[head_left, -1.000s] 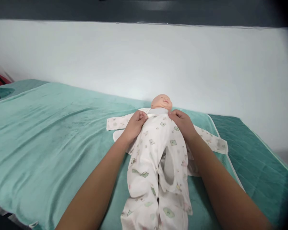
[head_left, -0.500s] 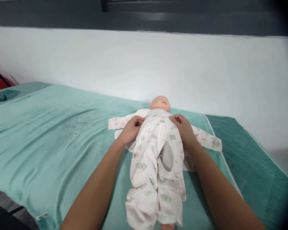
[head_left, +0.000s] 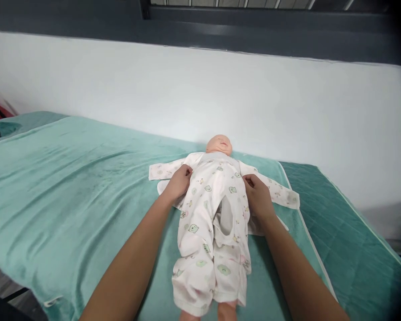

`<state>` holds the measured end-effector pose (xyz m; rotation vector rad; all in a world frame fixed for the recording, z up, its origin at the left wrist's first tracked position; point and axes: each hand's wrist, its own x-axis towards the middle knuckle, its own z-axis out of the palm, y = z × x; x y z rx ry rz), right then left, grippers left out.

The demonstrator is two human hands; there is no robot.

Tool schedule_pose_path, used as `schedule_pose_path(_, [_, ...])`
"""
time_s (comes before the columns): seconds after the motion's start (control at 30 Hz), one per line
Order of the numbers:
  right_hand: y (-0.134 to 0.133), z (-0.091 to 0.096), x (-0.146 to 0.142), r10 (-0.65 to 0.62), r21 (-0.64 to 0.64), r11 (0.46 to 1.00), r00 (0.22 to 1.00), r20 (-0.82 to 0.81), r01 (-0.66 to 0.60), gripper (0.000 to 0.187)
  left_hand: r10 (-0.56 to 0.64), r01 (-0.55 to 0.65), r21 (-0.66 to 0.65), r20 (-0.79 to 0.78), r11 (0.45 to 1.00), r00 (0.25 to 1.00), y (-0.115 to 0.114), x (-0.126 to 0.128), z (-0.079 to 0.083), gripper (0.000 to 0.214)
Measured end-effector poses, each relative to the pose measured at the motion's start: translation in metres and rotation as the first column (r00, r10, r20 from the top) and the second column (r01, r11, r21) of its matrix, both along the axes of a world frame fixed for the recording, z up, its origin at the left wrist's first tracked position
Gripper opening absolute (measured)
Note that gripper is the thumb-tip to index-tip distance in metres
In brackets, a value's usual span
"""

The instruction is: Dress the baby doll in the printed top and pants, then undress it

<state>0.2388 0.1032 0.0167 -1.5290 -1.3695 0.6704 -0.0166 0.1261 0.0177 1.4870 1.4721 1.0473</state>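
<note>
Head view: a doll (head_left: 219,145) lies face up on a pale green blanket (head_left: 87,178), its head near the white wall (head_left: 187,98). Patterned trousers (head_left: 200,209) cover it from chest to shins, with both legs (head_left: 227,310) showing below, so that garment looks to be on. A matching shirt (head_left: 194,158) is spread beneath, its sleeves (head_left: 280,192) stretched out to either side; its front seems not yet closed, and whether arms fill the sleeves cannot be told. The left hand (head_left: 180,180) and right hand (head_left: 258,194) rest at opposite sides of the trousers, near the waist, fingers curled to a narrow gap against the cloth; whether either pinches it is unclear.
</note>
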Motion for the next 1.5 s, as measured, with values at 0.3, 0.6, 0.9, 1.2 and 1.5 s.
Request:
schedule_pose_path(0.3, [-0.005,0.000,0.003,0.236,-0.036,0.964,0.908,-0.346,-0.264,0.032,-0.098,0.122,-0.119,0.190,0.985,0.977,-0.011,0.007,0.013,0.024])
schedule_pose_path(0.6, [0.000,-0.005,0.004,0.317,-0.004,0.926,0.784,-0.533,-0.377,0.028,-0.157,0.157,-0.042,0.014,0.987,0.988,-0.013,0.002,0.017,0.034])
schedule_pose_path(0.9, [0.003,-0.007,0.004,0.317,0.026,0.927,0.745,-0.586,-0.374,0.035,-0.281,0.320,-0.080,0.315,0.944,0.907,-0.010,0.004,0.008,0.037])
schedule_pose_path(1.2, [0.001,-0.005,0.012,0.349,-0.017,0.909,0.782,-0.517,-0.417,0.028,-0.247,0.328,-0.116,0.441,0.937,0.863,-0.013,0.007,0.012,0.042])
schedule_pose_path(1.5, [0.005,-0.009,0.007,0.241,0.022,0.965,0.857,-0.455,-0.260,0.026,-0.278,0.390,-0.129,0.503,0.912,0.818,-0.007,0.003,0.006,0.050])
